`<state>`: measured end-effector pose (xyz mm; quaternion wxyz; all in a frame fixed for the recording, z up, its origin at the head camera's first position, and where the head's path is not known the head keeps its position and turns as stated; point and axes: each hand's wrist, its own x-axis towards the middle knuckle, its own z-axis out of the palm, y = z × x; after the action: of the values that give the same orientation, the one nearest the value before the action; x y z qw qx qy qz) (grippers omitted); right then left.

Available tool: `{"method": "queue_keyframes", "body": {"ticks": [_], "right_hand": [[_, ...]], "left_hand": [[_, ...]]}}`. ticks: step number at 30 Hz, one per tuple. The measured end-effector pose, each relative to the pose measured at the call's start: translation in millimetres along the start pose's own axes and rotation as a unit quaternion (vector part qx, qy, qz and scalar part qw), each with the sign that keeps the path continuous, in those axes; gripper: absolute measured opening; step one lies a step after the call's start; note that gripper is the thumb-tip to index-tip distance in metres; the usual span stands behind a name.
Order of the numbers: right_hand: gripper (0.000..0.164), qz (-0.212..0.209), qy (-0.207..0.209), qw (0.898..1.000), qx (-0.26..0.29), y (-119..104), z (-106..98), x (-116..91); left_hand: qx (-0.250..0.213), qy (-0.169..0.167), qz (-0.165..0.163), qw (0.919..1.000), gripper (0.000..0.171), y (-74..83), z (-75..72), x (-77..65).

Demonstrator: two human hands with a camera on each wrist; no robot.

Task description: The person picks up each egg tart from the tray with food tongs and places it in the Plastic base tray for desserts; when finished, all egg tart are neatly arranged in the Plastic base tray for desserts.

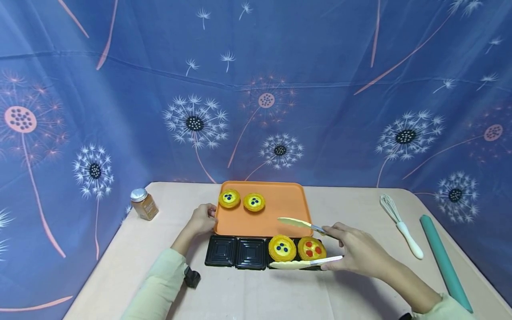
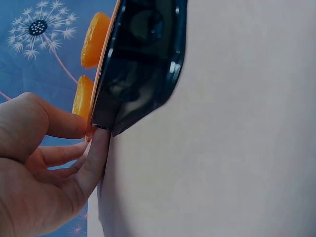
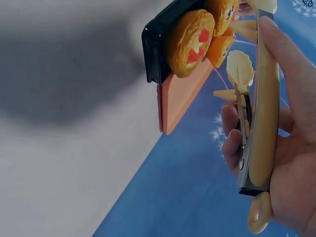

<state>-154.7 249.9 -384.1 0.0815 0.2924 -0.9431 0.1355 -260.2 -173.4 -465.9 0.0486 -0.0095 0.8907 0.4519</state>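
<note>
My left hand [image 1: 202,220] pinches the left edge of an orange tray [image 1: 284,204], thumb on top and fingers beneath. Two egg tarts with blue dots, a left one [image 1: 229,198] and a right one [image 1: 254,202], sit on that tray. In my right hand [image 1: 356,249] is a pair of cream-tipped tongs [image 3: 264,113], its arms spread wide and nothing between the tips. Below them, a blue-dotted tart [image 1: 282,254] and a red-dotted tart [image 1: 312,242] fill the right compartments of a black tray [image 1: 222,251]. Its two left compartments hold nothing.
A jar with a silver lid [image 1: 144,204] stands at the back left. To the right lie a white-handled whisk [image 1: 408,238] and a green rolling pin [image 1: 446,264]. A blue dandelion-print cloth [image 1: 340,111] hangs behind the table.
</note>
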Motion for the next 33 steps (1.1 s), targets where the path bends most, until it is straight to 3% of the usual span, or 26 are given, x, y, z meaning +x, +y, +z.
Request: {"method": "queue_keyframes", "body": {"ticks": [9, 18, 27, 33], "right_hand": [[0.082, -0.006, 0.035, 0.999, 0.017, 3, -10, 14], [0.087, 0.005, 0.045, 0.999, 0.022, 9, -15, 53], [0.091, 0.038, 0.021, 0.998, 0.039, 18, 12, 101], [0.092, 0.05, -0.004, 0.998, 0.024, 19, 31, 123]], "left_hand": [[-0.007, 0.001, 0.004, 1.0, 0.041, -1.6, -0.5, 0.0], [-0.006, 0.002, 0.0, 1.0, 0.04, -0.4, -0.6, 0.1], [-0.005, 0.003, -0.005, 1.0, 0.042, -0.1, -0.9, 1.1], [-0.006, 0.004, -0.003, 1.0, 0.041, 0.2, -0.7, 0.3]]}}
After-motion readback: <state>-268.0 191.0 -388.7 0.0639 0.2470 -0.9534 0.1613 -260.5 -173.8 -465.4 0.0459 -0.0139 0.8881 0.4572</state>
